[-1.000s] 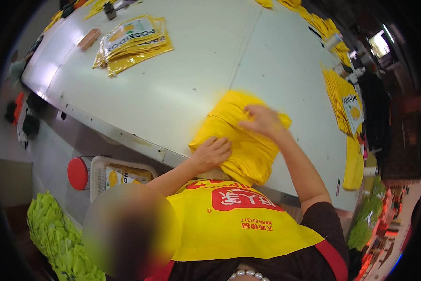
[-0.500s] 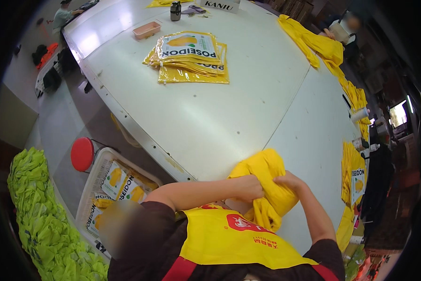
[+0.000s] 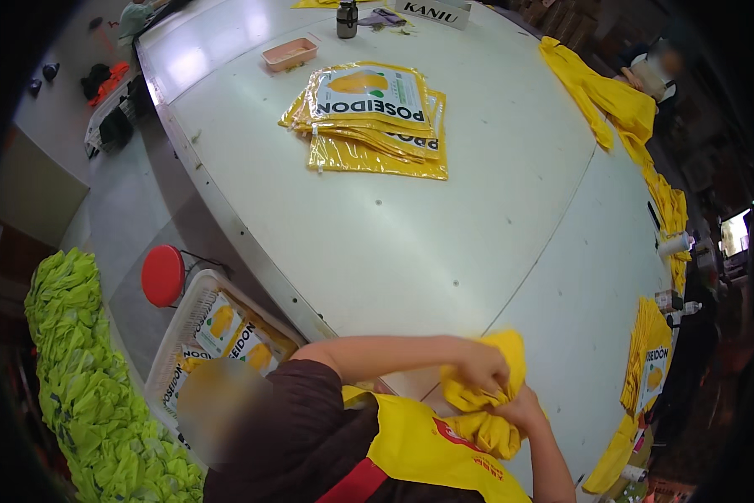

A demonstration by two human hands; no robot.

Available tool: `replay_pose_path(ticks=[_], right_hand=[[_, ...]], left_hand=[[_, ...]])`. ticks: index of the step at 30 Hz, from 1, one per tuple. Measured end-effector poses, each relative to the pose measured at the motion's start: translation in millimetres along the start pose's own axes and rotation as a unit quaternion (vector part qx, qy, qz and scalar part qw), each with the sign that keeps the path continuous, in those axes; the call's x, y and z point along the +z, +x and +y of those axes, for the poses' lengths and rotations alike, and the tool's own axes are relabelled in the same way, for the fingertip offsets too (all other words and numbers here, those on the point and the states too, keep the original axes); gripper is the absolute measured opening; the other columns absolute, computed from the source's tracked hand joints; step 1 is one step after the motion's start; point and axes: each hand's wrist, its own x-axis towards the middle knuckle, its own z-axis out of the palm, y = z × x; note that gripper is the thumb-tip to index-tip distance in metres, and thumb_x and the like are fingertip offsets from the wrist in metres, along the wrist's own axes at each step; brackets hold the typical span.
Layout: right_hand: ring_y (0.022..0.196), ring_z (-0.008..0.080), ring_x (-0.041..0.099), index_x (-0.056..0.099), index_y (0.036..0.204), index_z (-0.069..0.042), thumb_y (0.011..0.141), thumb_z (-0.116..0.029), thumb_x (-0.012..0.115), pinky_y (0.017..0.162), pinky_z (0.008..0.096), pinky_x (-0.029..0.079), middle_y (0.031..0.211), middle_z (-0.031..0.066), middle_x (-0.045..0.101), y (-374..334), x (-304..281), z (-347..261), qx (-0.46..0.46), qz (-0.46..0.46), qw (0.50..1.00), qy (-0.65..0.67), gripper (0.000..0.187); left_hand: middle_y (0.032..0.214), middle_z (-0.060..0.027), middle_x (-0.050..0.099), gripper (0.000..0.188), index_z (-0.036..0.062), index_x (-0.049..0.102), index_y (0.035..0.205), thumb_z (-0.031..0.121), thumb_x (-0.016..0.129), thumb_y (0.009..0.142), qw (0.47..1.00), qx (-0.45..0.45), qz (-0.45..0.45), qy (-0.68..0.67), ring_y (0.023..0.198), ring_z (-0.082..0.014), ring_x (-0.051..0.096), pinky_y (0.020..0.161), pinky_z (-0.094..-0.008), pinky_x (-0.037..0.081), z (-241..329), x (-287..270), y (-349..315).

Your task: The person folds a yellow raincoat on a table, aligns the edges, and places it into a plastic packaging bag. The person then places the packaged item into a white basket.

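Both my hands grip a bunched yellow garment (image 3: 511, 350) at the near edge of the white table (image 3: 410, 251). My left hand (image 3: 482, 369) presses on its top, with the forearm reaching in from the left. My right hand (image 3: 524, 411) clutches the lower folds (image 3: 486, 432) from the right side. The bundle sits against my yellow apron (image 3: 410, 453), which has a red patch.
A stack of yellow printed packets (image 3: 373, 117), a pink tray (image 3: 289, 53) and a dark bottle (image 3: 347, 18) lie farther out. Yellow garments (image 3: 603, 92) line the right edge, with more packets (image 3: 650, 369). A basket of packets (image 3: 226, 331), a red stool (image 3: 162, 275) and lime-green garments (image 3: 83, 377) sit left. Another person (image 3: 654, 71) stands far right.
The yellow garment went from lying spread on the table to a tight bundle drawn against my body. Both hands closed in on it, and the view swung left.
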Motion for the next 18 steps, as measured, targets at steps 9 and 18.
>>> replay_pose_path(ticks=[9,18], right_hand=[[0.104,0.0269,0.055,0.042,0.124,0.001,0.068,0.002,0.062,0.087,0.0349,0.045,0.115,0.0131,0.055,-60.9,27.8,150.7,0.189,0.111,0.826,0.520,0.059],[0.102,0.0282,0.056,0.041,0.125,0.002,0.070,0.000,0.060,0.086,0.0356,0.046,0.116,0.0144,0.055,-71.1,26.0,118.5,0.217,0.157,0.758,0.595,0.058]], left_hand=[[0.082,-0.0098,0.063,0.020,0.0072,0.062,0.092,0.003,0.051,0.076,0.607,-0.227,0.529,0.548,0.077,-0.0266,0.061,0.066,-0.0353,0.051,-162.8,-331.3,-146.5],[0.101,-0.0135,0.061,0.031,0.0087,0.056,0.109,0.018,0.050,0.081,0.659,-0.478,0.321,0.484,0.096,-0.0307,0.058,0.081,-0.0410,0.047,-197.1,-388.9,-179.7]])
